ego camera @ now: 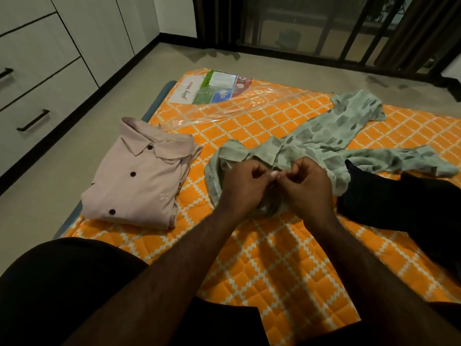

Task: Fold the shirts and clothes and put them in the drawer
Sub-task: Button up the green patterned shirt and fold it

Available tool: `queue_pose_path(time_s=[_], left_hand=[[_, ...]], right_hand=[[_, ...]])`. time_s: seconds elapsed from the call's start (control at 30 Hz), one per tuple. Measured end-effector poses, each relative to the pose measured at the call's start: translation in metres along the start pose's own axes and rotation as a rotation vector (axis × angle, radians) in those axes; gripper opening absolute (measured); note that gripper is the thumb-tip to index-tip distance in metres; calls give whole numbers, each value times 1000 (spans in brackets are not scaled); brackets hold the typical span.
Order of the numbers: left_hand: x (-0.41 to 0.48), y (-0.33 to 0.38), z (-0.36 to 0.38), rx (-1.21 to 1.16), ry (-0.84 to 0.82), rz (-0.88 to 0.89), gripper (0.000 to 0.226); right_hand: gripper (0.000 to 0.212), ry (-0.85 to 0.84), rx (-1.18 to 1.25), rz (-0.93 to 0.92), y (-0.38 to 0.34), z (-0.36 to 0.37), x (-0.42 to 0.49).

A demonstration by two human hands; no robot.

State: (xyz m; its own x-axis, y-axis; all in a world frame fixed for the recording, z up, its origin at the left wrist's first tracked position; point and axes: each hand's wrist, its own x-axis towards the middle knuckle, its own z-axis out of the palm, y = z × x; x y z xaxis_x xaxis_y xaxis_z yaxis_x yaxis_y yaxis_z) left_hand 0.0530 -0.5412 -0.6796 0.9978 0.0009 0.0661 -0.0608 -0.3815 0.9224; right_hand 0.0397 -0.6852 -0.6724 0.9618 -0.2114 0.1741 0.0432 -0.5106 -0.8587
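The person's dark-clad lap and two bare forearms reach out over the orange checked mattress (274,258), which serves as the flat folding surface. Left of the green patterned shirt (321,136) lies a pink shirt (139,181), already folded and buttoned, probably parked at the mattress edge nearest the drawers (37,96) for easy transfer. At the green shirt's near end the left hand (243,182) and right hand (308,186) meet, fingers curled and pinching its cloth, seemingly fastening a button before folding; a dark garment (399,203) waits to its right.
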Motion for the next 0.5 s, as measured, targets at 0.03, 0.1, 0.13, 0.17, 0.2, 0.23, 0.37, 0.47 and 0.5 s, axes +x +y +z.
queue_pose_path(time_s=[0.03, 0.1, 0.13, 0.17, 0.2, 0.23, 0.37, 0.47, 0.5], left_hand=[[1, -2, 0, -13, 4, -10, 22], [3, -4, 1, -29, 8, -47, 20], [4, -5, 1, -26, 7, -60, 19], [4, -5, 1, -20, 2, -67, 19], [5, -4, 2, -21, -6, -71, 19], [5, -4, 1, -30, -17, -74, 18], [6, -5, -1, -81, -62, -84, 16], [6, -3, 0, -87, -69, -71, 16], [6, -3, 0, -76, -69, -61, 15]], right_hand=[[27, 4, 23, 6, 0, 0, 0], [29, -10, 85, 21, 0, 0, -1], [29, -18, 103, 29, 1, 0, 0], [29, -31, 125, 43, 0, 0, 0], [28, -49, 168, 64, -2, 0, -1], [28, -71, 229, 91, -4, 0, -1], [34, -146, 428, 178, -11, -2, -1], [35, -183, 515, 212, -11, -1, 0], [35, -187, 525, 219, -10, -1, 0]])
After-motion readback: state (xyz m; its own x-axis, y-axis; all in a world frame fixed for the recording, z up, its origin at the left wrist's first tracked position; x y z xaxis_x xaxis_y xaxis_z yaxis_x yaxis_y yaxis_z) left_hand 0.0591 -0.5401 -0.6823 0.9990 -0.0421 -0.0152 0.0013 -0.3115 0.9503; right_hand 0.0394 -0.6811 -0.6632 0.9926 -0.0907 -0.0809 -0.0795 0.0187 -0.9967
